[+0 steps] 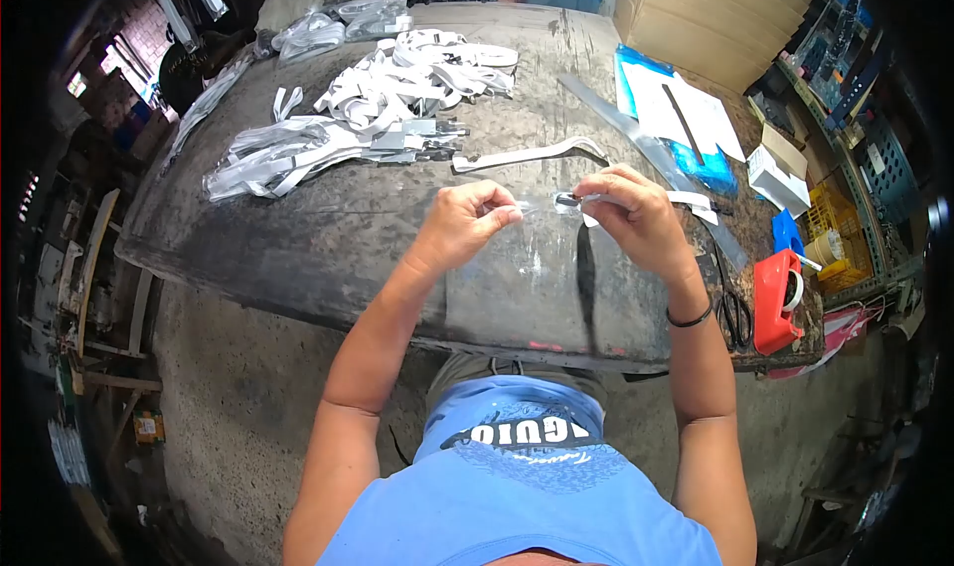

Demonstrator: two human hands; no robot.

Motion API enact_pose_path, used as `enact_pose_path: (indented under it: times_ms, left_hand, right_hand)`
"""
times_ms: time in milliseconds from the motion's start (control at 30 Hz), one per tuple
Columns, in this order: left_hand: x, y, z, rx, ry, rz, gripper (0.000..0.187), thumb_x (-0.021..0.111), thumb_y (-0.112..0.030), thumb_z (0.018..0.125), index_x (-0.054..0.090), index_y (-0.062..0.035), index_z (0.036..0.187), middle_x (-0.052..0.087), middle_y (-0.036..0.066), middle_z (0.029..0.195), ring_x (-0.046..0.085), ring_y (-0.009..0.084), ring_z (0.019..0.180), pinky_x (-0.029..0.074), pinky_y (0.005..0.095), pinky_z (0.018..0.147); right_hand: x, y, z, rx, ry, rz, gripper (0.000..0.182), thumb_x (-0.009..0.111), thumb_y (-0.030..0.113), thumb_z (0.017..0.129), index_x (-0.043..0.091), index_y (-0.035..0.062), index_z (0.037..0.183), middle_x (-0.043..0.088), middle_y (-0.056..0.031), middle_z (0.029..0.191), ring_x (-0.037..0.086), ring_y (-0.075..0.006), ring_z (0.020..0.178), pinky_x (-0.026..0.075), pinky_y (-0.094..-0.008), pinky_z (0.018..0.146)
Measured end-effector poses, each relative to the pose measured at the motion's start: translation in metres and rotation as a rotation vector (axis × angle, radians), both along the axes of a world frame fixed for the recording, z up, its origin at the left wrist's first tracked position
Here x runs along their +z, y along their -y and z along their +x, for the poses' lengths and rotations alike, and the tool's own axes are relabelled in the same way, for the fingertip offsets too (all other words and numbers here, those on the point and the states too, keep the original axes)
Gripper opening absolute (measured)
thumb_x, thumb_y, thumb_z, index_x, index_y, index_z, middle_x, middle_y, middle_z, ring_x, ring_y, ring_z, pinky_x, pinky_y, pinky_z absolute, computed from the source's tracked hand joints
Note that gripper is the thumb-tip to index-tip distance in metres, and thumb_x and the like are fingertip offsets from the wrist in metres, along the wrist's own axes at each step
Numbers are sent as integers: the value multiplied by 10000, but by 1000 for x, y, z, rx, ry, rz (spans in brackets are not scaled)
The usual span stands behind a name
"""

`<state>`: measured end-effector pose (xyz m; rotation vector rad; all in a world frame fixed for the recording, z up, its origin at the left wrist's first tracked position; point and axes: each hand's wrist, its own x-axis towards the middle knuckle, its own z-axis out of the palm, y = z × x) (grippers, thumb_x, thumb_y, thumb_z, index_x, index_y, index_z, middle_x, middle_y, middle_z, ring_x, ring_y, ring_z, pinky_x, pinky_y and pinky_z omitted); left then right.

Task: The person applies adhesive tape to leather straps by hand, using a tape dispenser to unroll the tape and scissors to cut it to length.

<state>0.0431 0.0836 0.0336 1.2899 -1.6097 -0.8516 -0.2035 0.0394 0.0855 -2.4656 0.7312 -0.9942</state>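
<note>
My left hand (465, 223) is closed in a pinch on the edge of a thin clear plastic sleeve (533, 207). Facing it, my right hand (639, 215) grips a white strap (688, 198) near its dark end piece (567, 199), which meets the sleeve between my hands. Whether the end piece is inside the plastic cannot be made out. Just beyond my hands a single white strap (527, 156) lies on the table. Behind it are a stack of straps in clear sleeves (288, 154) and a heap of loose white straps (397, 84).
The dark worn table (328, 248) carries a red tape dispenser (776, 303) and black scissors (735, 313) at the right. Papers (686, 119), a small open box (778, 173) and a large cardboard box (706, 19) stand farther back. Plastic bundles (338, 29) lie at the far left.
</note>
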Motion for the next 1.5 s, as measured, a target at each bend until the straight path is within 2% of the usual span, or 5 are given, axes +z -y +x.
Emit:
enact_pose_path:
  times_ms: [400, 900, 1133, 1233, 1500]
  left_hand:
    - [13, 10, -2, -2, 68, -110, 179, 756, -193, 832, 696, -24, 841, 642, -21, 710, 522, 33, 641, 422, 218, 567]
    - [92, 23, 22, 7, 266, -201, 187, 728, -233, 855, 709, -47, 846, 618, -33, 656, 486, 31, 611, 408, 219, 567]
    - [94, 10, 10, -29, 370, -204, 244, 764, -250, 808, 693, -22, 856, 613, 66, 658, 513, 118, 568, 456, 292, 566]
    - [83, 16, 11, -70, 377, -317, 247, 764, -267, 807, 706, -33, 863, 594, -5, 642, 473, 59, 561, 411, 254, 527]
    - [75, 16, 4, -128, 309, -235, 234, 755, -244, 826, 706, -33, 914, 628, 30, 687, 527, 56, 623, 451, 249, 586]
  right_hand:
    - [0, 7, 14, -66, -34, -177, 181, 678, 28, 820, 675, 54, 999, 653, -103, 956, 652, -256, 804, 518, -333, 696]
    - [41, 22, 13, -57, 204, -187, 171, 646, 18, 829, 663, 26, 1000, 655, -114, 932, 635, -252, 856, 494, -332, 749]
    - [42, 21, 14, -25, 133, -175, 151, 625, 77, 863, 667, 42, 1003, 657, -105, 934, 634, -265, 847, 498, -339, 741]
    - [41, 22, 15, 43, 99, -218, 156, 630, 79, 857, 671, 57, 1006, 655, -98, 934, 636, -276, 855, 502, -349, 745]
    - [38, 21, 25, 170, -42, -107, 177, 671, 66, 850, 687, 38, 1025, 637, -95, 923, 632, -241, 833, 505, -333, 734]
